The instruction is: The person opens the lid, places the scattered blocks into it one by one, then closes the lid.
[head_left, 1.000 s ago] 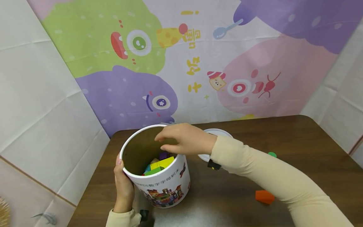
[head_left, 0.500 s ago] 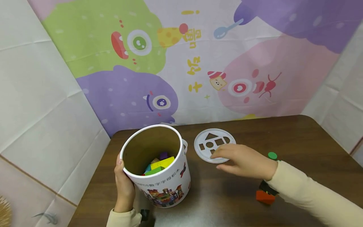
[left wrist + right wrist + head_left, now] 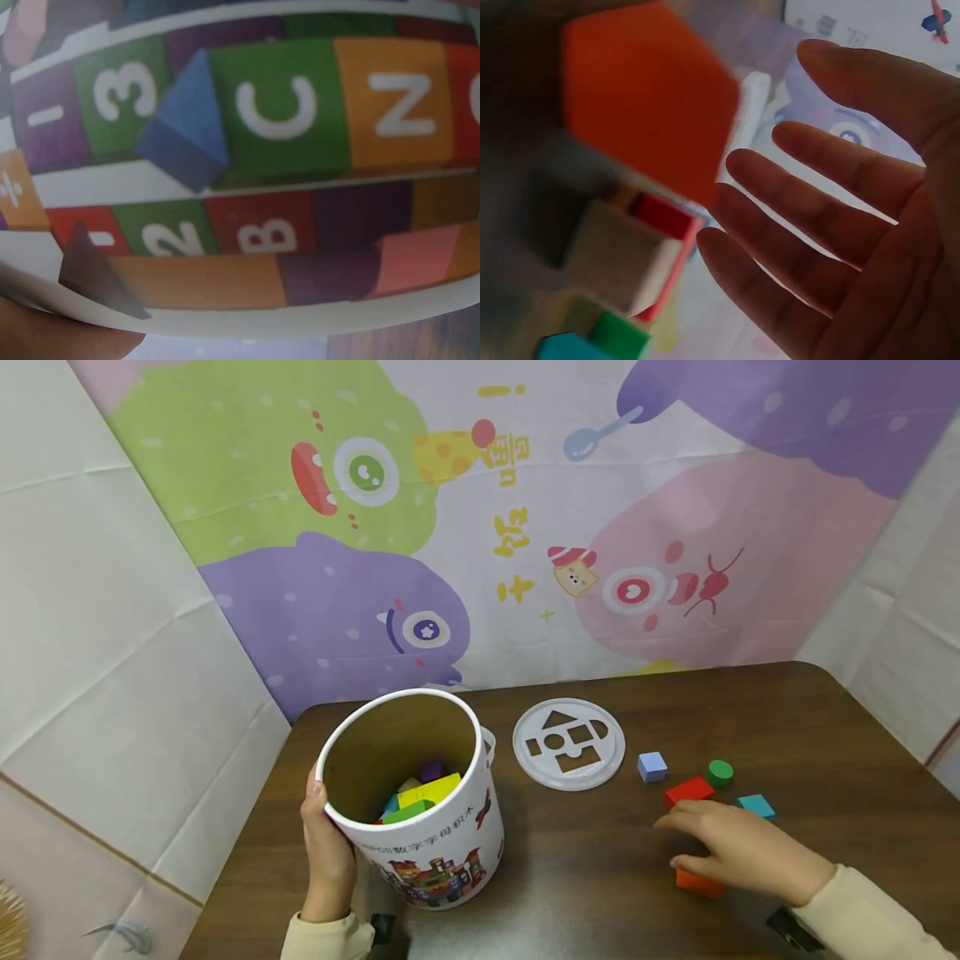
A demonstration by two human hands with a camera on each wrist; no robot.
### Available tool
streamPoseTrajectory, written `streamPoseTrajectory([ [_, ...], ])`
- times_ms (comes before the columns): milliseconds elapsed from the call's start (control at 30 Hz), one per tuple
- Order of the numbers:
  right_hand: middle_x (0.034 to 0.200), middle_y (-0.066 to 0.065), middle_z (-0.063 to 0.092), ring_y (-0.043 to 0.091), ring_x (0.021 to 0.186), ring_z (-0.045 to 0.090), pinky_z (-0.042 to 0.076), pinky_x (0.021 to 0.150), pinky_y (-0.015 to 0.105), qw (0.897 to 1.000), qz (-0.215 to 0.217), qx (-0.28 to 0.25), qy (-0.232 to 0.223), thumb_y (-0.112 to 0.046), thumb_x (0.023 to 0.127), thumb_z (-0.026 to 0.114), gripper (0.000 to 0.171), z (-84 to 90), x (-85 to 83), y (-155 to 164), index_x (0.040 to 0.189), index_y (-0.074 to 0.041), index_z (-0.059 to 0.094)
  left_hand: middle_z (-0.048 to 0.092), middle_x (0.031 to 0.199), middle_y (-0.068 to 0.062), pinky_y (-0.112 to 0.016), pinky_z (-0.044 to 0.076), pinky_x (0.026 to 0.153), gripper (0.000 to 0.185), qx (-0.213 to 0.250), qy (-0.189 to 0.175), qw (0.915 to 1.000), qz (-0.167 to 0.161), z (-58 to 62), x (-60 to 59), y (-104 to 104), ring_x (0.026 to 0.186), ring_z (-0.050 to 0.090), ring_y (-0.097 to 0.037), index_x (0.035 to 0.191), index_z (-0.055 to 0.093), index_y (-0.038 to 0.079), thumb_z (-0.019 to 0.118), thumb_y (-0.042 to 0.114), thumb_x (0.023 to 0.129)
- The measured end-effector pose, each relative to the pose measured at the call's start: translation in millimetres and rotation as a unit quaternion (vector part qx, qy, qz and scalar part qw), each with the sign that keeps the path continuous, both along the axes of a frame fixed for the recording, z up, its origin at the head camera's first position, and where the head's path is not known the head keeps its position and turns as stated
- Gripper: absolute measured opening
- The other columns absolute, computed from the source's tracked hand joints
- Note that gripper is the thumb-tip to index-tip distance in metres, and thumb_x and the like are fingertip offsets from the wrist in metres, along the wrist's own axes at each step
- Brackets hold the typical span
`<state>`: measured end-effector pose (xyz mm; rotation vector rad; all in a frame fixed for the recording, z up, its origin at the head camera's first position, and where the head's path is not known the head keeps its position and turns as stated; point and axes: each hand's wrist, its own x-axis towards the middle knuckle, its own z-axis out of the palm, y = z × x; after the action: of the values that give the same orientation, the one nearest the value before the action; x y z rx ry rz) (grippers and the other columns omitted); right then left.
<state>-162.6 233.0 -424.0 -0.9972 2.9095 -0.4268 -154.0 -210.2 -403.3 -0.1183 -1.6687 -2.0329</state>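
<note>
Here the left hand (image 3: 326, 852) grips the bucket (image 3: 420, 827) while right hand (image 3: 738, 852) fingers (image 3: 810, 217) spread wide over the orange block (image 3: 697, 883).

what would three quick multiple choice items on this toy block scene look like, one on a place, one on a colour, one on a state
1. Where does the shape-sorter lid lie?
A. on the bucket
B. flat on the table beside the bucket
C. in the right hand

2. What colour is the round block?
A. green
B. yellow
C. purple

3. What is the left hand doing?
A. gripping the bucket
B. lifting a block
C. resting flat on the table

Answers:
1 B, the lid lies on the table, right of the bucket.
2 A, its top shows green.
3 A, its fingers wrap the bucket's side, thumb at the rim.
</note>
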Motion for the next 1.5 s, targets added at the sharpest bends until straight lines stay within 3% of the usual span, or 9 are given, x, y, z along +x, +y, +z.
streamPoseTrajectory([
  [267,0.098,-0.008,0.065,0.005,0.083,0.059,0.053,0.069,0.027,1.000,-0.007,0.019,-0.003,-0.032,0.078,0.079,0.036,-19.7,4.5,13,0.108,-0.013,0.071,0.053,0.129,-0.006,-0.033,0.040,0.099,0.054,-0.002,0.010,0.9999,-0.006,-0.3,0.6,-1,0.119,0.049,-0.022,0.142,0.043,0.008,0.022,0.036,0.101],
  [567,0.097,-0.007,0.070,0.008,0.083,0.062,0.054,0.069,0.031,0.999,-0.015,0.043,-0.009,-0.035,0.076,0.081,0.036,-25.9,11.0,18,0.104,-0.014,0.072,0.055,0.127,-0.004,-0.033,0.040,0.099,0.052,-0.002,0.002,1.0000,0.003,0.6,0.3,0,0.118,0.050,-0.020,0.140,0.046,0.009,0.023,0.035,0.101],
  [700,0.098,-0.007,0.069,0.006,0.077,0.057,0.051,0.064,0.031,0.998,-0.034,0.053,-0.029,-0.039,0.073,0.082,0.039,-25.8,15.0,22,0.104,-0.017,0.072,0.054,0.127,-0.004,-0.033,0.040,0.099,0.053,-0.002,0.003,1.0000,0.000,-0.8,0.1,1,0.118,0.049,-0.020,0.140,0.046,0.008,0.023,0.036,0.101],
  [800,0.109,0.001,0.070,0.012,0.083,0.061,0.052,0.067,0.037,0.995,-0.056,0.057,-0.057,-0.040,0.071,0.083,0.042,-26.8,17.1,25,0.105,-0.018,0.071,0.053,0.129,-0.005,-0.033,0.039,0.100,0.053,-0.002,0.007,1.0000,-0.005,-0.7,-0.2,1,0.119,0.049,-0.021,0.142,0.044,0.008,0.023,0.036,0.101],
  [967,0.122,0.017,0.067,0.037,0.110,0.063,0.053,0.083,0.054,0.991,-0.077,0.038,-0.101,-0.030,0.072,0.084,0.040,-31.2,17.0,28,0.107,-0.014,0.070,0.053,0.131,-0.006,-0.034,0.039,0.100,0.054,-0.001,0.012,0.9999,-0.005,-0.2,-0.2,0,0.121,0.048,-0.022,0.142,0.043,0.008,0.023,0.035,0.101],
  [1067,0.121,0.017,0.067,0.037,0.109,0.063,0.052,0.084,0.053,0.992,-0.073,0.028,-0.098,-0.025,0.074,0.083,0.036,-34.3,15.5,29,0.106,-0.015,0.070,0.053,0.129,-0.006,-0.034,0.039,0.099,0.054,-0.002,0.011,0.9999,-0.001,-0.3,-0.2,0,0.120,0.048,-0.022,0.141,0.044,0.008,0.022,0.035,0.101],
  [1167,0.114,0.007,0.068,0.022,0.097,0.064,0.054,0.078,0.041,0.995,-0.059,0.019,-0.082,-0.025,0.075,0.081,0.032,-36.1,14.1,29,0.104,-0.016,0.070,0.054,0.128,-0.005,-0.034,0.039,0.099,0.053,-0.005,0.010,0.9999,0.001,0.0,0.1,0,0.118,0.049,-0.021,0.141,0.045,0.007,0.023,0.035,0.101],
  [1300,0.101,-0.008,0.065,0.001,0.081,0.053,0.051,0.070,0.026,0.996,-0.042,-0.017,-0.079,-0.026,0.077,0.081,0.034,-32.2,12.0,26,0.106,-0.014,0.068,0.053,0.130,-0.004,-0.034,0.039,0.099,0.054,-0.007,0.003,1.0000,-0.001,-0.2,0.6,0,0.120,0.049,-0.020,0.143,0.043,0.009,0.022,0.037,0.101],
  [1500,0.101,-0.013,0.065,-0.005,0.081,0.052,0.052,0.073,0.024,0.996,-0.027,-0.069,-0.058,-0.034,0.083,0.077,0.032,-10.2,5.7,13,0.109,-0.018,0.067,0.052,0.130,-0.005,-0.034,0.039,0.100,0.054,-0.004,0.000,1.0000,-0.003,-0.1,0.4,0,0.120,0.048,-0.021,0.143,0.043,0.010,0.022,0.037,0.101],
])
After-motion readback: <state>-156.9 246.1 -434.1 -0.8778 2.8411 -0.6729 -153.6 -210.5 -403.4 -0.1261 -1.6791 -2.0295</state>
